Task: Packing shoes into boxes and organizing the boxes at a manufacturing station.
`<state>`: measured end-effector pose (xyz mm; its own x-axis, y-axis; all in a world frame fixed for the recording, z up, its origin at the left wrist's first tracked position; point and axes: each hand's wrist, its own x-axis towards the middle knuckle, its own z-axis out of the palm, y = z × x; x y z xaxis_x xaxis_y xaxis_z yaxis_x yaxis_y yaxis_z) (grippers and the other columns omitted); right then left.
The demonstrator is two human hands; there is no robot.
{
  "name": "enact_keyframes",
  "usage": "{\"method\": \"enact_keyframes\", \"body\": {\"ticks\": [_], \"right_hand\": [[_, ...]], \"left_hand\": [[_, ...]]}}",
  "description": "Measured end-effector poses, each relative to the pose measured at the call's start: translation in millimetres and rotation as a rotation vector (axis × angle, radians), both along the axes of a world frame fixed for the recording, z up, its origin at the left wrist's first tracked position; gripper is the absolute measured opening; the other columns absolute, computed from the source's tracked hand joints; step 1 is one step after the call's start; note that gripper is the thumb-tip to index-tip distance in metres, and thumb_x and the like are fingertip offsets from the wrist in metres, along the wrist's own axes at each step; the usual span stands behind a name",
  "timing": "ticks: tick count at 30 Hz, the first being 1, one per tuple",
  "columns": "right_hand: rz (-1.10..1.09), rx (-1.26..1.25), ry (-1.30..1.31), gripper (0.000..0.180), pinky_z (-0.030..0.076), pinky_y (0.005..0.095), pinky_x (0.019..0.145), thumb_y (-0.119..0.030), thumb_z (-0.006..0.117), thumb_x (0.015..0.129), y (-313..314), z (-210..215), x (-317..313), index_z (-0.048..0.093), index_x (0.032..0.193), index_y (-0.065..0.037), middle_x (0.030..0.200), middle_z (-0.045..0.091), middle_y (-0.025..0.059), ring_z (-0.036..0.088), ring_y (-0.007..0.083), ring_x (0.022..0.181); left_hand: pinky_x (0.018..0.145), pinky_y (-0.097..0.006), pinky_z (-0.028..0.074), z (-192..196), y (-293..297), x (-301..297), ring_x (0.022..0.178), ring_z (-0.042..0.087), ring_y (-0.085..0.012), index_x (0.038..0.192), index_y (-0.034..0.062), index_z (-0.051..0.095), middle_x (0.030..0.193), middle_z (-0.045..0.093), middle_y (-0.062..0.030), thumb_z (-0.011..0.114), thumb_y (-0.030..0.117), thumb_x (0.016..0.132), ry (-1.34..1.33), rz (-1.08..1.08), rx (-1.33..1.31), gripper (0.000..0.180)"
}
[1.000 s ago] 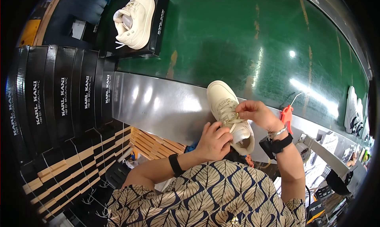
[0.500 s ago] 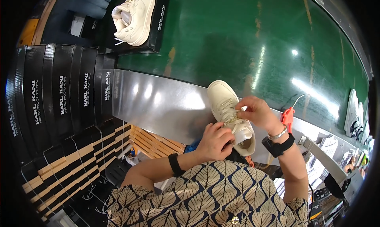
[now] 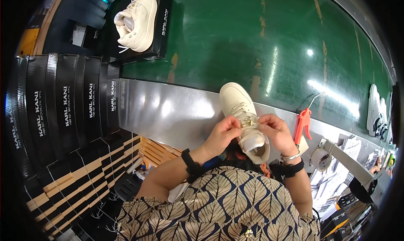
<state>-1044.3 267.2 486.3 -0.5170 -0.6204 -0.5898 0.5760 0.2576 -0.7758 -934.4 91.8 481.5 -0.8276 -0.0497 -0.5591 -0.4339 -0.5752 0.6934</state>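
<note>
A cream sneaker (image 3: 234, 97) rests across the metal front edge of the table, its toe pointing away from me and its heel near my body. My left hand (image 3: 224, 133) pinches at the shoelace (image 3: 243, 113) on the left side of the lacing. From the other side my right hand (image 3: 278, 133) pinches at the lacing too, thumb and finger together. A small gold-coloured piece shows among the laces between the two hands. White stuffing (image 3: 252, 142) fills the opening behind the tongue. The lace ends are hard to make out under the fingers.
Another cream sneaker (image 3: 145, 22) sits on a black shoebox (image 3: 162, 35) at the far left. Black shoeboxes (image 3: 63, 98) are stacked at left. A red air blow gun (image 3: 302, 124) lies right of my right hand. White shoes (image 3: 373, 110) stand at the far right of the green table (image 3: 219, 39).
My left hand has moved up onto the lacing. The right hand has shifted slightly down and back, at the shoe's right side. The whole view has shifted a little.
</note>
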Motion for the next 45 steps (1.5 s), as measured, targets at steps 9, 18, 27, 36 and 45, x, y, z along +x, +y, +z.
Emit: {"method": "enact_keyframes", "body": {"ticks": [9, 18, 27, 36, 45], "right_hand": [[-0.311, -0.088, -0.097, 0.013, 0.041, 0.0212, 0.076, -0.002, 0.06, 0.083, 27, -17, -7, 0.057, 0.095, -0.005, 0.088, 0.056, -0.0012, 0.051, 0.0071, 0.083], [0.287, 0.268, 1.225, 0.023, 0.048, 0.0335, 0.068, -0.001, 0.061, 0.07, -3, 40, -4, 0.059, 0.091, -0.008, 0.079, 0.061, 0.0076, 0.058, 0.0238, 0.075], [0.781, 0.404, 1.383, 0.016, 0.046, 0.0337, 0.068, -0.007, 0.06, 0.067, -21, 42, -14, 0.055, 0.082, -0.009, 0.075, 0.058, 0.0067, 0.058, 0.024, 0.075], [0.33, 0.283, 1.218, 0.017, 0.045, 0.0401, 0.067, -0.001, 0.056, 0.072, 31, 17, 4, 0.05, 0.087, -0.005, 0.079, 0.053, 0.0124, 0.054, 0.0316, 0.077], [0.088, 0.32, 1.009, 0.015, 0.045, 0.0403, 0.065, 0.002, 0.053, 0.073, 37, 4, 20, 0.051, 0.087, -0.003, 0.079, 0.053, 0.014, 0.054, 0.0338, 0.073]], "left_hand": [[0.067, -0.023, 0.042, -1, 0, -43, 0.074, 0.047, -0.0079, 0.089, 0.0043, 0.048, 0.08, 0.05, 0.0008, 0.058, 0.002, 0.077, 0.116, -0.238, -0.422, 0.016], [0.067, -0.033, 0.047, 21, 6, -14, 0.075, 0.056, -0.0252, 0.097, 0.0034, 0.053, 0.081, 0.055, -0.0102, 0.065, 0.008, 0.074, 0.335, -0.094, -1.129, 0.026], [0.065, -0.037, 0.048, 43, 5, -35, 0.073, 0.059, -0.0264, 0.083, 0.0059, 0.062, 0.081, 0.059, -0.0079, 0.063, 0.015, 0.074, 0.357, -0.662, -1.323, 0.013], [0.063, -0.032, 0.047, 29, 11, -30, 0.068, 0.058, -0.0184, 0.075, 0.0064, 0.06, 0.074, 0.059, -0.0058, 0.056, 0.009, 0.075, 0.154, -0.403, -0.984, 0.005], [0.065, -0.022, 0.042, 0, 5, -14, 0.073, 0.05, -0.0059, 0.089, 0.0004, 0.056, 0.08, 0.057, -0.0007, 0.056, 0.011, 0.081, -0.195, 0.026, 0.055, 0.013]]}}
